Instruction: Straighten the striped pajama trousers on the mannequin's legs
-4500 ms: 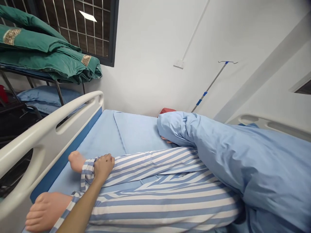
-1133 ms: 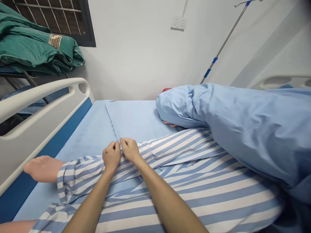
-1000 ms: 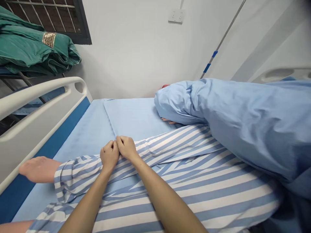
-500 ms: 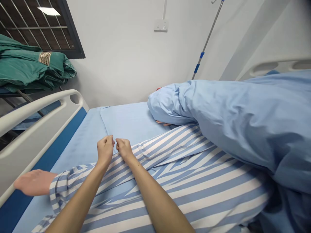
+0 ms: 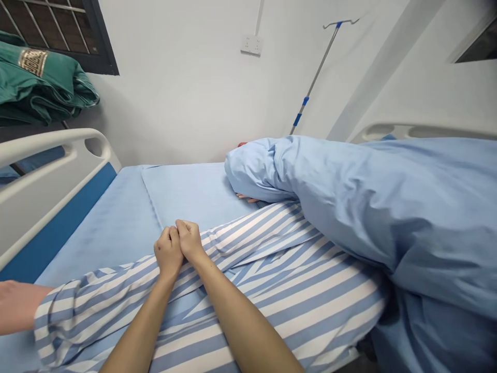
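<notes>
The left hand [image 5: 168, 252] and right hand [image 5: 189, 241] touch, fingers [image 5: 185, 227] curled narrow, pinching the striped pajama trouser leg [image 5: 252, 243] (blue and white) above the blue bed sheet [image 5: 112, 223].

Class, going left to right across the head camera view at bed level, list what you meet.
White bed side rail, blue bed sheet, left hand, right hand, blue duvet.

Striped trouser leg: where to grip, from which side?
The loose cuff of the trouser leg, from above, on the foot side. It looks bunched and slack there, so fingers can probably get under the hem without dragging the sheet.
</notes>
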Tool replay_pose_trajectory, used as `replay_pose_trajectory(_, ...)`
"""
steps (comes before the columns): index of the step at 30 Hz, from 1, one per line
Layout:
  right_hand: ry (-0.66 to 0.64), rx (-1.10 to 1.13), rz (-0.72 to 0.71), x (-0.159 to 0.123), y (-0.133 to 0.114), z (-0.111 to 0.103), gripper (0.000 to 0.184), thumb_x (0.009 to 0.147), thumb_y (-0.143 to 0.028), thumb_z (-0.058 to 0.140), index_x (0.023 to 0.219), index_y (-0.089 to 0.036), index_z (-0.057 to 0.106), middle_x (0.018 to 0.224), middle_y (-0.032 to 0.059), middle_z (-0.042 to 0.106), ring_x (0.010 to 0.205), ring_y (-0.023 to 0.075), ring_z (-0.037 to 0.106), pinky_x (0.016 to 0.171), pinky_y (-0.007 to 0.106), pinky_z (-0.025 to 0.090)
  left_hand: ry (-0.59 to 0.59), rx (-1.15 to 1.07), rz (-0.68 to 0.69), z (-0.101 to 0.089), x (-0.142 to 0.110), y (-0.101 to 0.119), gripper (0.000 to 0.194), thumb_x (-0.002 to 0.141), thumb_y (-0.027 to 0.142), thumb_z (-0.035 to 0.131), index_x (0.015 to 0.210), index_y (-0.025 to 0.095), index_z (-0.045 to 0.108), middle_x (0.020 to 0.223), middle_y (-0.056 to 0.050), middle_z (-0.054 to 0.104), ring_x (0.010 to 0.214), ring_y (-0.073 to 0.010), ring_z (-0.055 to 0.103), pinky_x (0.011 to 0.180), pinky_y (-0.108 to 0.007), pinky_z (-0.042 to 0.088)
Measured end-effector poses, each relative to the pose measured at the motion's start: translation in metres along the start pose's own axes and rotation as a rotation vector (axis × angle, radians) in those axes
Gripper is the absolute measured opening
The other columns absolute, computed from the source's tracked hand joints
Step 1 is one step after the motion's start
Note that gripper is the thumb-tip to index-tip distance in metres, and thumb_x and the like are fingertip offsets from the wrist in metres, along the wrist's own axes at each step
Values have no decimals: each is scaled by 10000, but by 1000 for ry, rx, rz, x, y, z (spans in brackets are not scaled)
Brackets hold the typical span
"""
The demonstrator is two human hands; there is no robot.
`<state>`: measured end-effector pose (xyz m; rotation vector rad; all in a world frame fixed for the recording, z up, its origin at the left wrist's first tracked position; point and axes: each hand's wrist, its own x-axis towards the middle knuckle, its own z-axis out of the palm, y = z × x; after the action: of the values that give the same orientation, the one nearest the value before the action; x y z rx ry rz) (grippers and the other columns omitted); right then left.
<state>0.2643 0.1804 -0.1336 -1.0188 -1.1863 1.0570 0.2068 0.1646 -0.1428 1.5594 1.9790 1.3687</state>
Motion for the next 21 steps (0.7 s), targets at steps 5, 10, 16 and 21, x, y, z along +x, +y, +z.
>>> replay_pose_trajectory(5, -19, -338, 46, 2, -17, -7, 329, 750, -293, 410, 459, -185, 299, 451, -55, 254, 464, 76, 274, 437, 218, 213, -18, 35, 20, -1, -3, 0, 294, 843, 296, 320, 566, 195, 329, 482, 40, 373, 482, -97, 286, 526, -240, 200)
replay_pose_trajectory(10, -88, -466, -168, 9, -41, -27, 354, 787, -325, 406, 485, -179, 292, 484, -57, 255, 484, 69, 279, 470, 212, 219, -102, 157, 44, 2, -8, 6, 265, 816, 313, 367, 578, 196, 380, 512, 26, 426, 493, -106, 285, 524, -247, 157)
replay_pose_trajectory(16, -38, -589, -125, 9, -4, -42, 353, 810, -304, 401, 489, -174, 331, 470, -60, 300, 485, 76, 281, 492, 226, 206, -75, 225, 59, 4, -9, 9, 319, 821, 336, 339, 537, 190, 347, 492, 22, 398, 507, -111, 277, 535, -241, 164)
replay_pose_trajectory(21, -25, -567, -137, 8, 9, -44, 361, 832, -326, 377, 506, -175, 351, 479, -58, 324, 488, 77, 310, 491, 225, 207, -103, 284, 63, 6, -10, 10, 318, 806, 334, 360, 526, 185, 335, 482, 28, 382, 498, -104, 272, 527, -240, 173)
